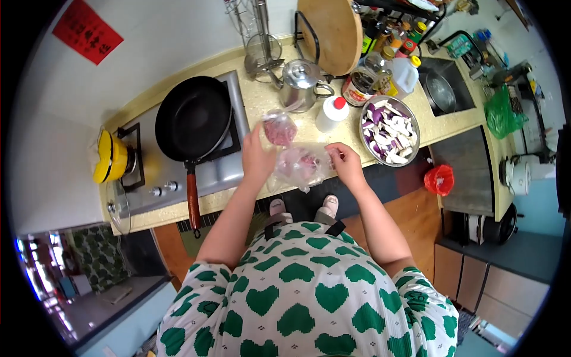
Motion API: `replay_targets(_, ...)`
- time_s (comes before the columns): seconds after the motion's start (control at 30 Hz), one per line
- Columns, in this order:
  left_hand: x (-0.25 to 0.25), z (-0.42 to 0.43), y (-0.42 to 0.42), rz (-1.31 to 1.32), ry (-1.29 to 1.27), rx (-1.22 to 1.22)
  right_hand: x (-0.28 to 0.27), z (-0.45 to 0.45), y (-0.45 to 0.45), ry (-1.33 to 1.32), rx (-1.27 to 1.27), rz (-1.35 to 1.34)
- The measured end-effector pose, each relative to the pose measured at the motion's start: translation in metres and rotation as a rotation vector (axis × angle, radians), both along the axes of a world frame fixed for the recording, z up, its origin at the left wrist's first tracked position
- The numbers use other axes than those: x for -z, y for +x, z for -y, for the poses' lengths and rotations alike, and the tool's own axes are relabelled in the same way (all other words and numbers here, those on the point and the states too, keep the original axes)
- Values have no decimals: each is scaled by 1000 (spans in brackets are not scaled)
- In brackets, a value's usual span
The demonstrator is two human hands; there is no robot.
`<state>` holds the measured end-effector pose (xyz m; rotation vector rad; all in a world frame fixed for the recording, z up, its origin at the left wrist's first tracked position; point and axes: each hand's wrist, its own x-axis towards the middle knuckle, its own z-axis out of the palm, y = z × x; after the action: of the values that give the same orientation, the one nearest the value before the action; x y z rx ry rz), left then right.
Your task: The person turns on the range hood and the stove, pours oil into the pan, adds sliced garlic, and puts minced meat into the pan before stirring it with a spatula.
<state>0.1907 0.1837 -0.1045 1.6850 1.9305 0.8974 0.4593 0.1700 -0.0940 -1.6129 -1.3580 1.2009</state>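
My left hand (257, 157) is at the counter's front, its fingers closed on the side of a small clear bag of pink minced meat (279, 129). Right beside that lies a larger crumpled clear plastic bag (300, 165) with some pinkish pieces showing through it. My right hand (346, 163) pinches this larger bag's right edge between thumb and fingers. A white bottle with a red cap (332, 114) stands just behind my right hand. To the right of it is a steel bowl (364, 138) full of cut purple and white eggplant pieces.
A black frying pan (193, 118) sits on the stove at left, its handle jutting over the front edge. A yellow pot (111, 156) is farther left. Behind my hands stand a steel kettle (300, 83), sauce bottles (360, 86) and a round cutting board (333, 35). The sink (464, 101) is at right.
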Motion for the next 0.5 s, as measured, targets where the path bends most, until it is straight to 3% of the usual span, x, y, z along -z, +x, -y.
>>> replay_targets(0.1,40,42,-1,-100,-106,78,3,3,3,-41,54,-111)
replay_targets(0.2,30,56,-6,43,-647,124,2,6,7,-6,34,-157)
replay_targets(0.3,42,68,-10,-27,-488,250,-22,15,18,-14,13,-222)
replay_targets(0.4,-46,75,17,425,-480,309,-55,34,52,-19,17,-322)
replay_targets(0.5,-158,78,77,641,-443,439,-104,62,102,14,61,-356)
